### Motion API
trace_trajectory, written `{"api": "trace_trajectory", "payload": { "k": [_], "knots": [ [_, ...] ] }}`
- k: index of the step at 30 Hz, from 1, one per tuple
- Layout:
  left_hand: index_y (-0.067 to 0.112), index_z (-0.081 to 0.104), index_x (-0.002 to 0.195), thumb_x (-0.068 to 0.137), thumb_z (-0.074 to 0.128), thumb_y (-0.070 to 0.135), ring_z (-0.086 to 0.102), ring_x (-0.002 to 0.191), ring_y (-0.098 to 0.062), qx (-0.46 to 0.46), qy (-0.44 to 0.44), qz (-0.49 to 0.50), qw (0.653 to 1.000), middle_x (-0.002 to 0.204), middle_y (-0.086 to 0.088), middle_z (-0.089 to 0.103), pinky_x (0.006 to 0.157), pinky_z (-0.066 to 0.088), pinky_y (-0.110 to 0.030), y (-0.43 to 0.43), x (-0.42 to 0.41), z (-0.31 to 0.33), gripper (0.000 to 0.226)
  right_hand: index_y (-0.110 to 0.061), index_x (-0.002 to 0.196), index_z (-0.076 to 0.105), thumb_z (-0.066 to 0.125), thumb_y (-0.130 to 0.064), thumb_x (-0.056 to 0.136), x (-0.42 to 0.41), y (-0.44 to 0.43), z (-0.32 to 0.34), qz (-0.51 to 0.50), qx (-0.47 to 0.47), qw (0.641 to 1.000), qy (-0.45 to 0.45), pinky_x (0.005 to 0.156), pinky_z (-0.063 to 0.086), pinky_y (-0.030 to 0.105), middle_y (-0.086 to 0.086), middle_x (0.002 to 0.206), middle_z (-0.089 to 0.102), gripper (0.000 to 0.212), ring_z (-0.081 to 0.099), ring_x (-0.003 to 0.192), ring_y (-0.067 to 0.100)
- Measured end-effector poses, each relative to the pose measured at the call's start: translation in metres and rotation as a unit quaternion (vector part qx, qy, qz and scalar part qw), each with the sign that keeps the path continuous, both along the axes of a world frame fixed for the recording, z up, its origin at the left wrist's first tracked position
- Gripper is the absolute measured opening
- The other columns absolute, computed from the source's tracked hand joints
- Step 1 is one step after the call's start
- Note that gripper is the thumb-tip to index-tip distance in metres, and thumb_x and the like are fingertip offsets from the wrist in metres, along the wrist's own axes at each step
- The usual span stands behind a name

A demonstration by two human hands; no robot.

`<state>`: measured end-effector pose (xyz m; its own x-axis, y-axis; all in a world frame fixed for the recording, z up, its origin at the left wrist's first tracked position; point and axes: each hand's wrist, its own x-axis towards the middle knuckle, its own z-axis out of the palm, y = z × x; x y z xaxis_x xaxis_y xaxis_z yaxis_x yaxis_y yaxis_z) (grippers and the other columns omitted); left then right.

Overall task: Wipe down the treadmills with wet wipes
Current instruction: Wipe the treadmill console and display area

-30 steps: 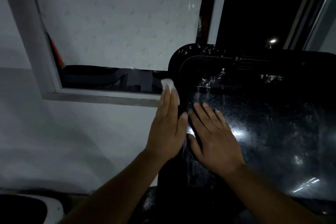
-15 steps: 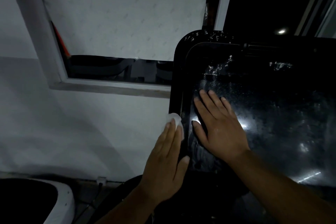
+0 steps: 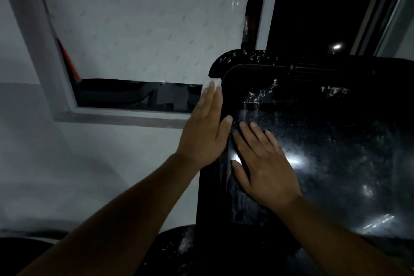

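Observation:
The treadmill's glossy black console (image 3: 324, 141) fills the right half of the view, streaked with wet marks. My left hand (image 3: 205, 132) lies flat with straight fingers against the console's left edge and presses a white wet wipe (image 3: 212, 84) to it. Only the wipe's tip shows beyond the fingertips, near the upper left corner. My right hand (image 3: 262, 168) rests flat with spread fingers on the console face, just right of the left hand.
A white wall (image 3: 67, 163) stands to the left, with a grey-framed window (image 3: 56, 87) covered by a pale blind (image 3: 145, 24). A dark window pane (image 3: 313, 6) is behind the console. A dark rounded treadmill part (image 3: 177, 248) sits below.
My left hand slid down the console's left edge with the wipe half a second ago, and has now slid back up toward the top corner. The right hand stayed on the face.

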<state>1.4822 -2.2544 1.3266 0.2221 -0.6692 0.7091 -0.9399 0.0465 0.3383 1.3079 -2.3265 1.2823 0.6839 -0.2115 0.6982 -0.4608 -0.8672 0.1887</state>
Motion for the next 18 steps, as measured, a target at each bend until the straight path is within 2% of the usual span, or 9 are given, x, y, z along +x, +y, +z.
{"api": "trace_trajectory", "payload": {
  "k": [2, 5, 10, 15, 18],
  "knots": [
    [0.007, 0.005, 0.162, 0.105, 0.024, 0.044, -0.007, 0.156, -0.013, -0.004, -0.021, -0.009, 1.000, 0.170, -0.006, -0.005, 0.127, 0.003, -0.029, 0.004, -0.003, -0.009, 0.070, -0.011, 0.154, 0.039, 0.043, -0.042, 0.103, 0.000, -0.001, 0.001, 0.003, 0.003, 1.000, 0.003, 0.124, 0.018, 0.047, 0.008, 0.163, 0.029, 0.060, 0.020, 0.153, 0.023],
    [0.009, 0.006, 0.162, 0.106, 0.025, 0.042, -0.004, 0.156, -0.013, 0.001, -0.048, -0.039, 0.998, 0.170, -0.004, -0.004, 0.127, 0.007, -0.029, 0.012, 0.008, -0.020, 0.067, -0.013, 0.155, 0.037, 0.041, -0.044, 0.103, 0.000, -0.002, 0.002, 0.007, 0.002, 1.000, 0.002, 0.124, 0.018, 0.045, 0.006, 0.165, 0.027, 0.060, 0.018, 0.154, 0.021],
    [0.012, 0.003, 0.162, 0.102, 0.017, 0.052, -0.012, 0.154, -0.006, -0.005, 0.010, -0.017, 1.000, 0.169, 0.001, -0.009, 0.127, 0.000, -0.031, -0.011, 0.001, 0.014, 0.074, -0.014, 0.156, 0.034, 0.037, -0.052, 0.103, 0.016, -0.027, 0.039, -0.032, 0.011, 0.999, -0.025, 0.124, 0.016, 0.046, 0.006, 0.165, 0.024, 0.065, 0.018, 0.154, 0.022],
    [0.013, 0.005, 0.162, 0.106, 0.022, 0.046, -0.006, 0.156, -0.009, -0.007, -0.042, -0.037, 0.998, 0.170, -0.001, -0.005, 0.126, 0.003, -0.027, 0.007, 0.008, -0.013, 0.067, -0.011, 0.157, 0.032, 0.035, -0.050, 0.104, 0.021, -0.036, 0.047, -0.047, -0.001, 0.998, -0.035, 0.126, 0.011, 0.044, 0.008, 0.166, 0.023, 0.065, 0.015, 0.155, 0.022],
    [0.017, -0.001, 0.162, 0.103, 0.018, 0.052, -0.011, 0.154, -0.003, -0.013, 0.012, -0.025, 1.000, 0.170, 0.003, -0.007, 0.125, -0.002, -0.024, -0.013, 0.015, 0.018, 0.072, -0.011, 0.156, 0.034, 0.035, -0.048, 0.104, 0.022, -0.035, 0.046, -0.040, 0.002, 0.998, -0.040, 0.126, 0.011, 0.044, 0.007, 0.165, 0.025, 0.064, 0.014, 0.155, 0.022]
  ]
}}
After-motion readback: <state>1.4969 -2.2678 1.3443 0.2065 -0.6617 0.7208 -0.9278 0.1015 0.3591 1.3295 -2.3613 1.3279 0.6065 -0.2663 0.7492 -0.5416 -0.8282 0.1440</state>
